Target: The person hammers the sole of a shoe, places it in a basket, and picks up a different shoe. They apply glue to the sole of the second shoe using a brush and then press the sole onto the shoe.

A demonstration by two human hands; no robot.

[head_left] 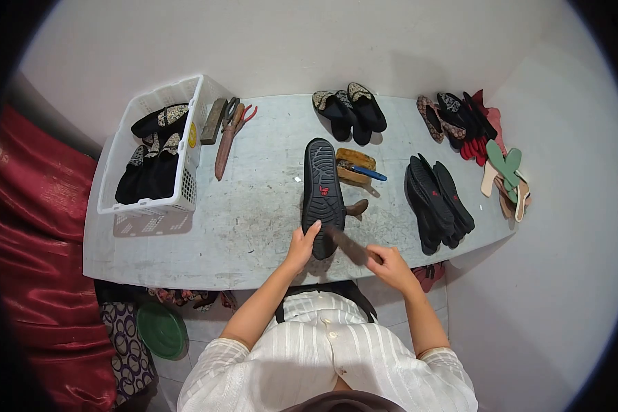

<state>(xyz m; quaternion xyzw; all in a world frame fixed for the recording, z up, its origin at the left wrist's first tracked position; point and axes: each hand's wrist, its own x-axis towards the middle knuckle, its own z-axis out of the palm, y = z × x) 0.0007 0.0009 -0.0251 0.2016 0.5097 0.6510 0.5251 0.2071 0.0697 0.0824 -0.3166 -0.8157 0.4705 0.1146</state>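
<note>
A black shoe (325, 180) is sole up in front of me, its ribbed sole bearing a red mark. My left hand (301, 248) grips the shoe's near end, thumb on the sole. My right hand (391, 266) is closed round a brown, blurred tool (350, 247), perhaps a hammer; its far end meets or hangs just over the sole near the heel. Right of the shoe, a brown curved piece (356, 207) sticks out. Beyond it stands a yellowish-brown container (348, 176) with a blue-handled brush (369, 172) across it.
A white basket (187, 161) of patterned black shoes stands left, beside pliers (244, 118), a sheathed-looking tool (223, 156) and a block (214, 121). More shoes (353, 113) lie at the back. Black soled shoes (436, 202) and green and beige insoles (505, 168) lie right.
</note>
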